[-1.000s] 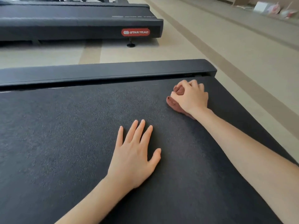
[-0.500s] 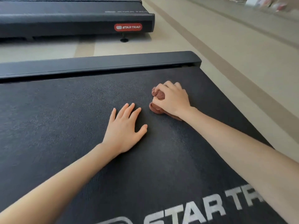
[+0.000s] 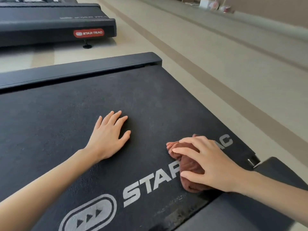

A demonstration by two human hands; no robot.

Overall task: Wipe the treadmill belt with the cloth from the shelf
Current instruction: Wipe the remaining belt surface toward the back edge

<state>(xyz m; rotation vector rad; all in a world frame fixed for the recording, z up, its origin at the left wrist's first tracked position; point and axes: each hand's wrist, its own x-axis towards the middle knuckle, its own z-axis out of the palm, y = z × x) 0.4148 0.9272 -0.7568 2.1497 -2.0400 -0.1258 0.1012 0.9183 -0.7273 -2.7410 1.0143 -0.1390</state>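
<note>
The black treadmill belt [image 3: 70,130] fills most of the view, with a white STAR TRAC logo near me. A bunched reddish-brown cloth [image 3: 188,165] lies on the logo at the belt's near right. My right hand [image 3: 210,162] covers it, fingers curled over the cloth and holding it against the belt. My left hand [image 3: 108,137] rests flat on the belt's middle, fingers straight and slightly spread, holding nothing.
A black side rail [image 3: 80,70] runs along the belt's far edge. A dark end cover [image 3: 250,210] sits at the near right. A second treadmill [image 3: 55,24] stands beyond on the beige floor [image 3: 216,67]. Small items [image 3: 215,5] lie on a ledge far right.
My right hand has dragged the cloth from near the far rail toward me, onto the logo at the belt's near right. My left hand stays flat on the belt.
</note>
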